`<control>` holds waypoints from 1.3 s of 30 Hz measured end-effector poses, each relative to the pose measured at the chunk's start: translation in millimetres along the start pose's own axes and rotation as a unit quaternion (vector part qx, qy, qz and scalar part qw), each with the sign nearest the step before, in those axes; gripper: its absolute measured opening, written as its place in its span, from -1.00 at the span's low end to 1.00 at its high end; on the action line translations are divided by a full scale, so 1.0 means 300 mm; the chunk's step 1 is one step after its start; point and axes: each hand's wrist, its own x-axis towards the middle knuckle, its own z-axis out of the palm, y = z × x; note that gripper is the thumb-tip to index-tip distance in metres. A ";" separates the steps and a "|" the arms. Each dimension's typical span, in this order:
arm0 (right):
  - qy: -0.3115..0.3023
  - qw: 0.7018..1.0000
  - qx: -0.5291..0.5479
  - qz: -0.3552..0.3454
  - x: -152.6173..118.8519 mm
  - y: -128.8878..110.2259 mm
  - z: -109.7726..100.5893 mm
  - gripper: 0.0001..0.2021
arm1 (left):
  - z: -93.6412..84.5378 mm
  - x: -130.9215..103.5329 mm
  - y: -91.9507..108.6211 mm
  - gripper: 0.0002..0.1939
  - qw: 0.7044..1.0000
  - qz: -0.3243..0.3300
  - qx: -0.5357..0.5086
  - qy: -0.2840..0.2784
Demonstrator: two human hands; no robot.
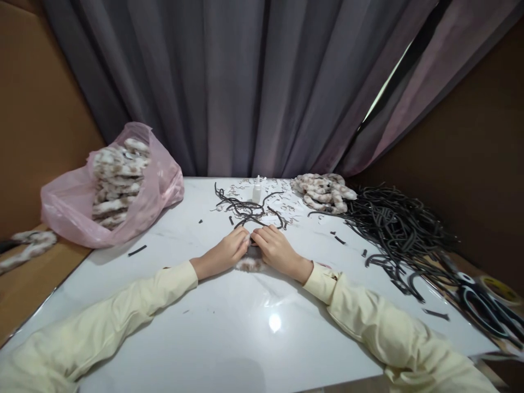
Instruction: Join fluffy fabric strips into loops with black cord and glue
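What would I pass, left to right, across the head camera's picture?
Going by their middles: loose furry strip, pink plastic bag, left hand, right hand, heap of furry strips, pile of black cords, scissors.

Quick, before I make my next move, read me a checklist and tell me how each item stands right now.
1. Both hands on the furry piece: ok; left hand and right hand are at it, close together.
2. Fingertip hold correct: cannot tell; the hands hide the detail.
3. Area just beyond the hands free of black cords: not ok; a loose tangle lies there.
4. White bottle upright: ok; it stands behind the hands.
5. Scissors away from the hands: ok; they lie at the far right.
6. Pink bag open: ok; furry pieces show inside.
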 end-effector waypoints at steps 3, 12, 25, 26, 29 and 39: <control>0.016 1.000 0.010 0.000 -0.001 -0.006 -0.001 -0.80 | -0.003 -0.007 0.007 -0.81 1.000 0.006 -0.003 -0.012; 0.048 0.995 0.079 0.043 -0.010 -0.010 0.002 -0.82 | -0.012 -0.006 0.003 -0.78 0.999 -0.017 -0.030 -0.013; 0.014 0.997 0.070 0.003 -0.016 0.012 -0.013 -0.81 | -0.012 -0.008 0.007 -0.76 1.000 -0.002 -0.017 -0.019; 0.013 0.997 0.070 0.004 -0.016 0.012 -0.013 -0.82 | -0.012 -0.007 0.007 -0.76 1.000 -0.004 -0.013 -0.020; 0.016 0.997 0.081 0.007 -0.016 0.012 -0.013 -0.83 | -0.013 -0.004 0.011 -0.74 1.000 -0.015 -0.009 -0.019; 0.036 0.995 0.090 0.012 -0.019 0.006 -0.012 -0.80 | -0.018 -0.008 0.025 -0.75 0.998 -0.049 -0.039 0.020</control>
